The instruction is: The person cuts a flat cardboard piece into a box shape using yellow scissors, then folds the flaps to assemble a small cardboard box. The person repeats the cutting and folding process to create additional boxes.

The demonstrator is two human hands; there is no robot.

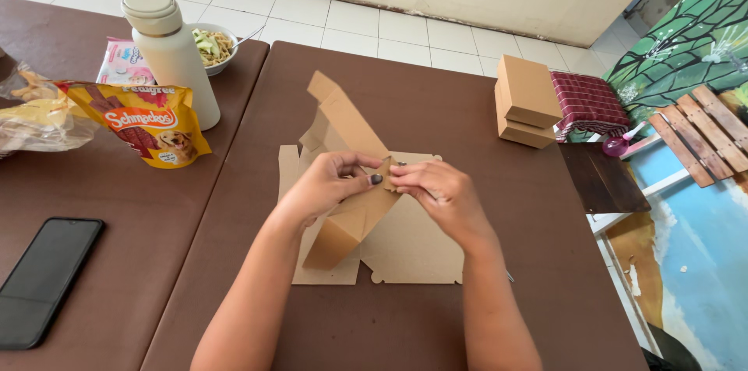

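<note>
**Two hands pinch a cardboard tab over a half-folded box**

Head view: a person's left hand (327, 184) and right hand (436, 192) meet above a brown counter (467, 106), both gripping the same small tab (387, 171) of a flat cardboard box blank (405, 246). The left fingers (366, 172) are clenched on the tab from one side, thumb nail dark; the right fingers (405, 176) pinch it from the other, so the fingertips nearly touch. Beneath the fingers one side wall (351, 223) of the blank stands folded up at a tilt, while the remaining panel lies flat on the counter under the right wrist. Beyond the fingers, a further flap (343, 118) rises away from the person.

Well apart from the right fingers, toward the counter's far edge, two closed cardboard boxes (526, 102) sit stacked. Well off from the left fingers, on a second counter, stand a cream bottle (175, 55), a yellow snack pouch (148, 125), a clear bag of snacks (35, 118), a bowl of noodles (212, 47) and a pink packet (123, 63). A dark phone (43, 281) lies face up nearer the person's left elbow.
</note>
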